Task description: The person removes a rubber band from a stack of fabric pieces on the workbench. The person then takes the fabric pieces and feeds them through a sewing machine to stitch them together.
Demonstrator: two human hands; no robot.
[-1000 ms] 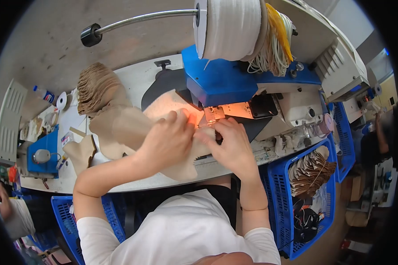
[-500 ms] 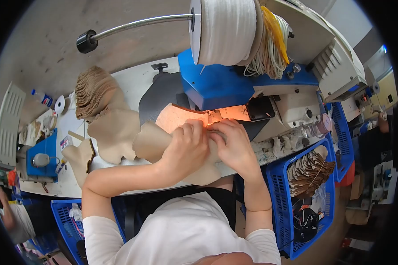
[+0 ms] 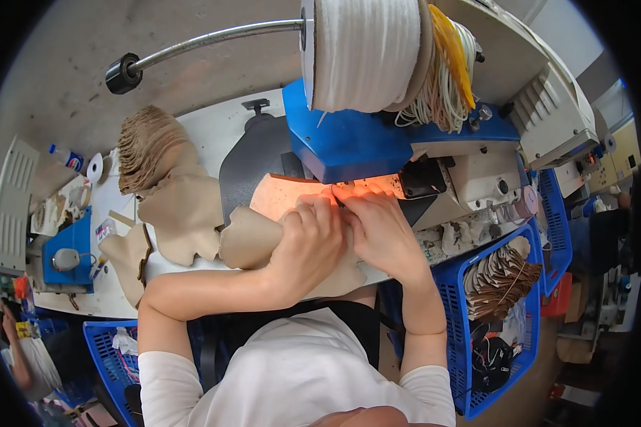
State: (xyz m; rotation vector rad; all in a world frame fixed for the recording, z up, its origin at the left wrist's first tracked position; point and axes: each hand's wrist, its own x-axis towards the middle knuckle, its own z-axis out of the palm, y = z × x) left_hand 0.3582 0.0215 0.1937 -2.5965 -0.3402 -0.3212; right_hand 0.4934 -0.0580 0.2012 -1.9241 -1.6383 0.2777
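Note:
A beige leather piece [image 3: 249,238] lies under the blue head [image 3: 352,146] of a bench machine, its far part lit orange by the lamp. My left hand [image 3: 308,238] is closed on the near side of that leather, fingers curled close to the machine's working point. Beside it, my right hand [image 3: 386,231] holds the leather's edge, fingertips bunched under the blue head. Both sets of fingertips nearly meet there and partly hide the edge. One side of the piece curls up to the left of my left hand.
Overhead hangs a big spool of white tape [image 3: 367,53], with looped cords [image 3: 441,78] beside it. Stacked leather pieces [image 3: 149,146] and loose ones [image 3: 181,213] lie left. A blue crate [image 3: 452,341] with more pieces stands right; another crate [image 3: 103,356] stands lower left.
My right hand has moved slightly forward and its fingers reach further under the blue head. My left hand has shifted a little right, with the leather still between both hands.

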